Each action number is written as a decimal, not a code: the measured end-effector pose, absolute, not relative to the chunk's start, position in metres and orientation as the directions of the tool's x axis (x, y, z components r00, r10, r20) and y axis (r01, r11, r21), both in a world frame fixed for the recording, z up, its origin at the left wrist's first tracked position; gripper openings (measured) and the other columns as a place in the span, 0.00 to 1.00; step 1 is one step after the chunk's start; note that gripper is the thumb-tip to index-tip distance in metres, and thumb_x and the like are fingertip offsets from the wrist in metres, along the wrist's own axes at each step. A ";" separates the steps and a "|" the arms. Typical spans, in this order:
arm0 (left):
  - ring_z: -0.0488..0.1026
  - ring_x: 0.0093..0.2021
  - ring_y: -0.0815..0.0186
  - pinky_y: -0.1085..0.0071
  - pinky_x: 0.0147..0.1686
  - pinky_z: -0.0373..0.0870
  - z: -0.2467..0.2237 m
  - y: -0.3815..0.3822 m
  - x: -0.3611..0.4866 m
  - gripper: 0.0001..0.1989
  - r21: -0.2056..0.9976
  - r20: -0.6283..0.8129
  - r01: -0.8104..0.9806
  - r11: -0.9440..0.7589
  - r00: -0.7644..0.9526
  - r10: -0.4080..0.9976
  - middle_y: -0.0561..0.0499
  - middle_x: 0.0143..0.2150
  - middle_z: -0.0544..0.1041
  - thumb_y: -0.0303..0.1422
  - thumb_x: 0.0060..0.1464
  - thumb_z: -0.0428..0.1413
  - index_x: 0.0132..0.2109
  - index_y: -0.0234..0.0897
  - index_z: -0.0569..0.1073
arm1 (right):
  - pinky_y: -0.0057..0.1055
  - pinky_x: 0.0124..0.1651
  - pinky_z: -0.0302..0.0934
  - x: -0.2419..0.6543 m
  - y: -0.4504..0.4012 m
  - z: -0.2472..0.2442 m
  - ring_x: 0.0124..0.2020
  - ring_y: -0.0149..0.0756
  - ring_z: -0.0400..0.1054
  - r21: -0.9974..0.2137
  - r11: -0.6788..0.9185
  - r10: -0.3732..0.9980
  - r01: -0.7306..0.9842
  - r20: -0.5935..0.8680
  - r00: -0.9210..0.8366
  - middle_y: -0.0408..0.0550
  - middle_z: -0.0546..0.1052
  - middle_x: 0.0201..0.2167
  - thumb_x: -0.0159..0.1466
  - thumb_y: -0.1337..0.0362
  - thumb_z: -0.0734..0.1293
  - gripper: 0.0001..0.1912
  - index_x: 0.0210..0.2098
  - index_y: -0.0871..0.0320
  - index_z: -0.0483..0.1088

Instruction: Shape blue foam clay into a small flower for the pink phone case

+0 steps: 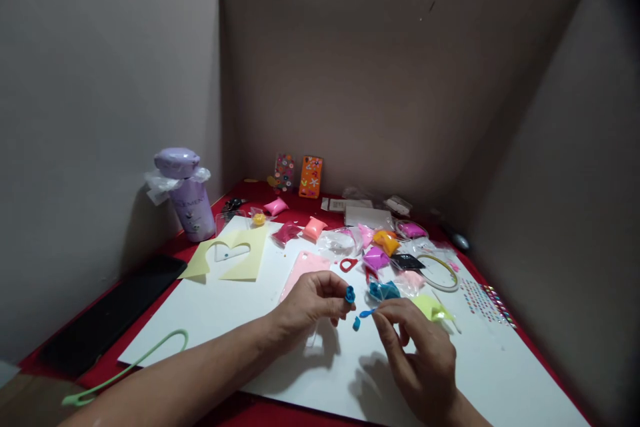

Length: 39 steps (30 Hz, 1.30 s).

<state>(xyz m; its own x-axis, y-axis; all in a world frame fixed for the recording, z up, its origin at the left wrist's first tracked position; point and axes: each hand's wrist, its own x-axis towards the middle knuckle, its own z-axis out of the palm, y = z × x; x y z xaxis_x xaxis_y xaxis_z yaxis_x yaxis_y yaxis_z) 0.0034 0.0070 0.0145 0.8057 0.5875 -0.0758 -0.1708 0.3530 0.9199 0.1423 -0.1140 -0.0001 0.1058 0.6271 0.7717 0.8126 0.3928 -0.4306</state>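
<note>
Between its fingertips my left hand (313,303) pinches a small teal clay piece (350,294) shaped like a rosette. My right hand (420,350), just to the right, holds a small blue tool (367,313) whose flat tip points left. Below and between the hands is a small loose teal clay bit (357,323). Behind my right hand lies teal clay in a clear wrapper (384,290). A pink phone case (303,268) lies on the white board (200,327), partly hidden by my left hand.
Colourful clay packets (376,258) crowd the board's back. Two decorated phone cases, one orange (311,177), stand behind. At left are a purple bottle (193,207), cut yellow paper (253,257), a black slab (113,313) and a green strap (145,365). Gem stickers (485,301) lie right; grey walls surround the table.
</note>
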 end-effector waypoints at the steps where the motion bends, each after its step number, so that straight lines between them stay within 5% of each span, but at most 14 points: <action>1: 0.67 0.22 0.72 0.76 0.22 0.61 0.014 0.008 0.004 0.14 0.914 -0.074 -0.182 0.362 0.804 0.590 0.50 0.25 0.75 0.29 0.33 0.67 0.29 0.30 0.73 | 0.28 0.28 0.58 0.143 -0.114 -0.001 0.25 0.30 0.64 -0.435 0.396 0.628 0.809 0.771 0.107 0.46 0.71 0.27 0.60 0.75 0.63 0.06 0.32 0.59 0.66; 14: 0.65 0.20 0.74 0.77 0.21 0.61 0.014 0.016 0.002 0.15 0.871 -0.141 -0.167 0.463 0.817 0.559 0.49 0.25 0.74 0.35 0.40 0.66 0.32 0.28 0.74 | 0.26 0.24 0.58 0.145 -0.108 -0.001 0.25 0.30 0.64 -0.470 0.397 0.628 0.788 0.765 0.141 0.47 0.71 0.26 0.61 0.73 0.62 0.05 0.31 0.59 0.66; 23: 0.64 0.19 0.75 0.77 0.19 0.63 0.020 0.021 0.004 0.15 0.866 -0.191 -0.164 0.472 0.764 0.617 0.51 0.23 0.73 0.31 0.33 0.68 0.30 0.28 0.75 | 0.25 0.19 0.55 0.154 -0.105 -0.006 0.24 0.30 0.66 -0.484 0.357 0.639 0.799 0.751 0.169 0.47 0.72 0.27 0.61 0.72 0.62 0.03 0.32 0.59 0.67; 31: 0.65 0.22 0.74 0.78 0.19 0.64 0.014 0.024 0.001 0.15 0.866 -0.139 -0.179 0.467 0.810 0.569 0.50 0.26 0.71 0.34 0.41 0.65 0.34 0.28 0.72 | 0.39 0.39 0.62 0.165 -0.099 -0.011 0.39 0.41 0.66 -0.317 0.227 0.725 0.921 0.686 0.057 0.51 0.70 0.36 0.59 0.70 0.62 0.05 0.34 0.58 0.68; 39: 0.65 0.21 0.75 0.78 0.20 0.62 0.012 0.022 0.003 0.15 0.889 -0.118 -0.173 0.425 0.808 0.577 0.50 0.28 0.71 0.39 0.49 0.59 0.36 0.30 0.69 | 0.41 0.41 0.59 0.161 -0.098 -0.002 0.44 0.44 0.62 -0.185 0.286 0.821 0.940 0.554 -0.140 0.50 0.70 0.40 0.56 0.73 0.62 0.09 0.33 0.56 0.69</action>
<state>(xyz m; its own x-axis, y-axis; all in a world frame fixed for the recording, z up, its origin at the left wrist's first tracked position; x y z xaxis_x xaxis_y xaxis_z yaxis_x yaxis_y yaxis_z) 0.0028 0.0225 0.0123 0.8085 0.5765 -0.1181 -0.1729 0.4246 0.8887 0.1614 -0.0981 -0.0019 -0.1405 0.8208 0.5536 0.9403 0.2856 -0.1849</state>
